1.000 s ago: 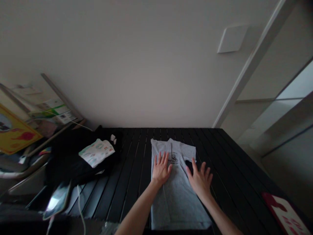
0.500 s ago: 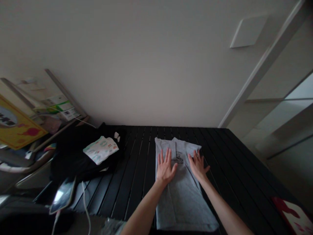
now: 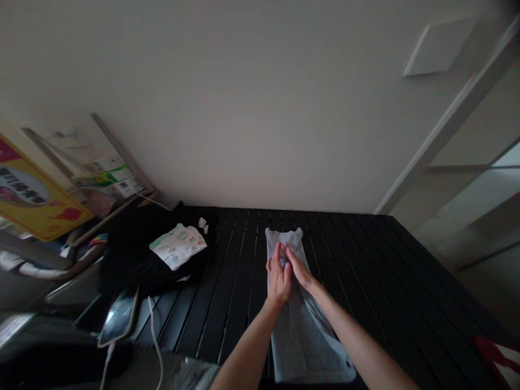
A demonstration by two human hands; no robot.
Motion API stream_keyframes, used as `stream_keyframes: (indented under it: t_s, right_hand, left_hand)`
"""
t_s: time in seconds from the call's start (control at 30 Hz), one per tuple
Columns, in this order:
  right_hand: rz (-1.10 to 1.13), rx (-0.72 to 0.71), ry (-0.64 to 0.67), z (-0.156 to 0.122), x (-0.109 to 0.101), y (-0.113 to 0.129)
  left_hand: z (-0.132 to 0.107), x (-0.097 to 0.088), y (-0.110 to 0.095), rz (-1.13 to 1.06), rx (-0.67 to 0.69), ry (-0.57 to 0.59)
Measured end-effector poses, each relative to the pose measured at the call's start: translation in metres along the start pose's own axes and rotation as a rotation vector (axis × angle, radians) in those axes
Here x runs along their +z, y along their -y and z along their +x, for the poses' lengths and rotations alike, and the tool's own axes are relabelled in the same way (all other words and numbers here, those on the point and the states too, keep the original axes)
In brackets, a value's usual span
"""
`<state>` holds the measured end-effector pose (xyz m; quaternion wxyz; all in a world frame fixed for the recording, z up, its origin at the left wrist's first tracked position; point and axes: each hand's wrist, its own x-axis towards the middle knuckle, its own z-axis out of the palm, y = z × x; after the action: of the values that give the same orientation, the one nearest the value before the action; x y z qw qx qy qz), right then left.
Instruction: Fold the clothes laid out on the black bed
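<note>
Garment [image 3: 298, 346] is matt, creased cloth; slatted table [image 3: 385, 260] presents smooth, dull finish; phone screen [image 3: 119, 318] appears glossy; wall [image 3: 260, 108], matt.

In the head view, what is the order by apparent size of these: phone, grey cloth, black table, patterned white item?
Largest to smallest:
1. Black table
2. Grey cloth, partly covered by the arms
3. Patterned white item and phone: too alike to rank surely; the phone lies nearer the camera.
</note>
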<state>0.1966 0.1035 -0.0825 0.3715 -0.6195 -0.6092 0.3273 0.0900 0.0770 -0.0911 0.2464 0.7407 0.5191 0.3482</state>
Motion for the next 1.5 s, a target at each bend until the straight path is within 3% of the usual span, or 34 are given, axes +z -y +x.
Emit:
stream_keyframes:
  t_s: [0.1,0.2,0.4,0.5,0.63,0.7,0.8,0.87,1.03,1.1,1.17,1.23,1.33,1.43,1.5]
  right_hand:
    - [0.021,-0.019,0.018,-0.014,-0.013,-0.01]
    - [-0.031,-0.058,0.058,-0.048,-0.025,-0.019]
    - [-0.407,-0.189,0.372,-0.151,-0.028,-0.025]
    - [-0.476,-0.258,0.495,-0.191,-0.029,-0.017]
    - [-0.47,-0.247,0.637,-0.213,-0.043,-0.003]
    - [-0.479,-0.244,0.615,-0.217,-0.053,-0.001]
    - [-0.582,-0.281,0.494,-0.222,-0.064,-0.013]
    - [-0.693,-0.338,0.39,-0.227,-0.065,-0.03]
    - [-0.858,-0.596,0.141,-0.241,-0.059,-0.068]
    - [-0.839,-0.693,0.169,-0.243,-0.063,-0.064]
    - [-0.779,-0.73,0.306,-0.241,-0.071,-0.048]
    - [-0.683,-0.653,0.484,-0.237,-0.08,-0.025]
    - [-0.54,-0.374,0.635,-0.228,-0.091,0.008]
    - [-0.383,-0.154,0.611,-0.219,-0.097,0.023]
    - [-0.282,-0.09,0.528,-0.206,-0.101,0.023]
  left_hand:
    - [0.001,-0.001,-0.002,0.015,-0.022,0.018]
    - [0.001,-0.001,-0.003,0.029,-0.025,0.047]
    - [0.0,0.002,-0.003,0.048,0.012,0.055]
    - [-0.002,0.004,-0.004,0.085,0.035,0.06]
    - [-0.003,0.004,-0.007,0.162,0.056,0.087]
    - [-0.004,0.0,-0.01,0.167,0.055,0.087]
    - [-0.015,-0.018,-0.01,0.16,0.118,0.09]
    - [-0.032,-0.038,-0.007,0.177,0.22,0.171]
    - [-0.097,-0.104,0.002,0.303,0.439,0.625]
    - [-0.123,-0.124,0.003,0.345,0.489,0.713]
    - [-0.145,-0.136,0.002,0.39,0.53,0.774]
    - [-0.162,-0.14,0.001,0.449,0.551,0.797]
    - [-0.177,-0.139,-0.004,0.422,0.546,0.747]
    - [-0.178,-0.136,-0.013,0.193,0.482,0.737]
    - [-0.168,-0.132,-0.019,0.022,0.342,0.678]
